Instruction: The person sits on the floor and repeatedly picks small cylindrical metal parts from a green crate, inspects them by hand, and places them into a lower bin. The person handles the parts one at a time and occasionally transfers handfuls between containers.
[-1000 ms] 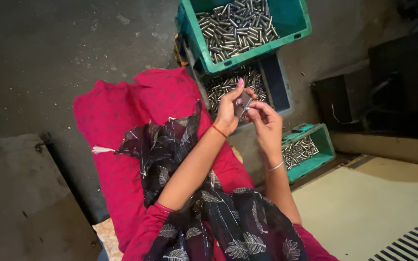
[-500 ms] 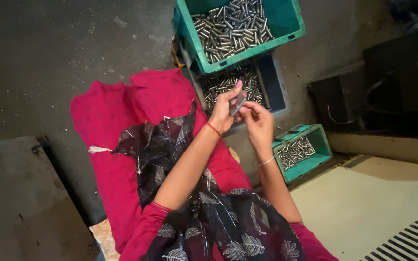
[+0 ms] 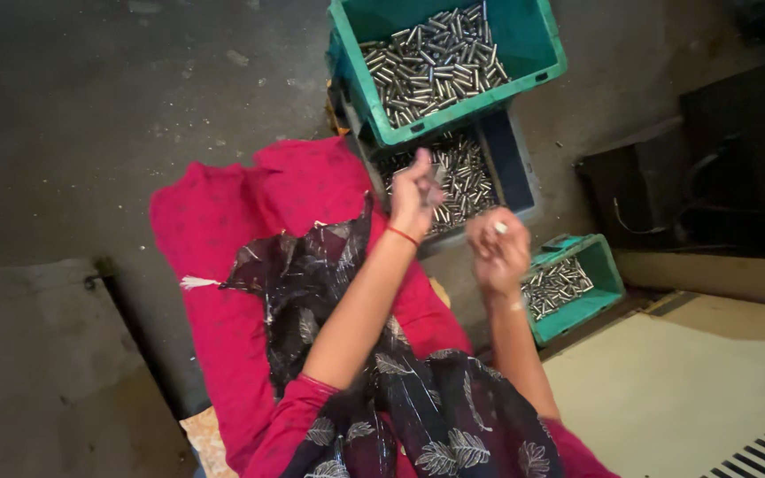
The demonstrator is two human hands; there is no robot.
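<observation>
The left hand (image 3: 415, 190) is raised at the far end of a bare, extended forearm, fingers curled closed with a thin red band at the wrist. Just to its right and nearer, the right hand (image 3: 498, 248) is loosely fisted, knuckles up, forearm bent.

Head view, steeply down, close.
</observation>
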